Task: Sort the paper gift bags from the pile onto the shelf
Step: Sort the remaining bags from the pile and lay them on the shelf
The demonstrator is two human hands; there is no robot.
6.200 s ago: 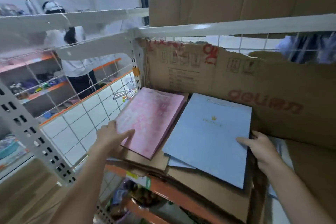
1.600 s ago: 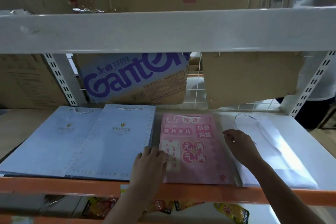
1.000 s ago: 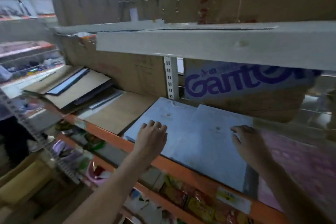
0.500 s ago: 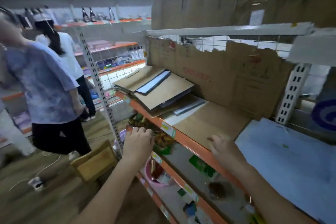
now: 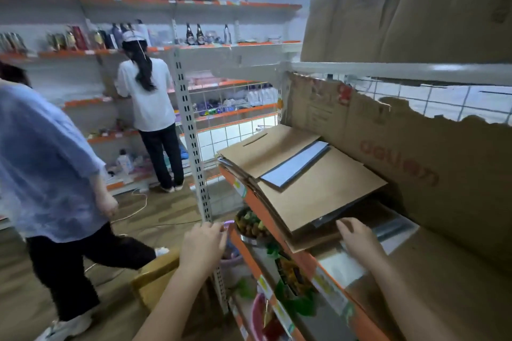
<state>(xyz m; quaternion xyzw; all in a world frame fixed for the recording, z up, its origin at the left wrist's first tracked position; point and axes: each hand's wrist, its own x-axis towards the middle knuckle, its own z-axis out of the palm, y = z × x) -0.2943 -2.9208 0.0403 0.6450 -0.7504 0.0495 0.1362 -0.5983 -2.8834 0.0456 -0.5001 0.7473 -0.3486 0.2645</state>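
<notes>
Bag pile (image 5: 299, 174) lies flat, long axis diagonal; right hand (image 5: 360, 238) at near edge.

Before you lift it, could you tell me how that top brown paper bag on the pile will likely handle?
The top brown bag lies folded flat, so probably light and bendy. It overhangs the pile, so a push may slide it off.

left grip (image 5: 203, 243) loosely curled, right grip (image 5: 360, 239) extended, fingers relaxed
</notes>
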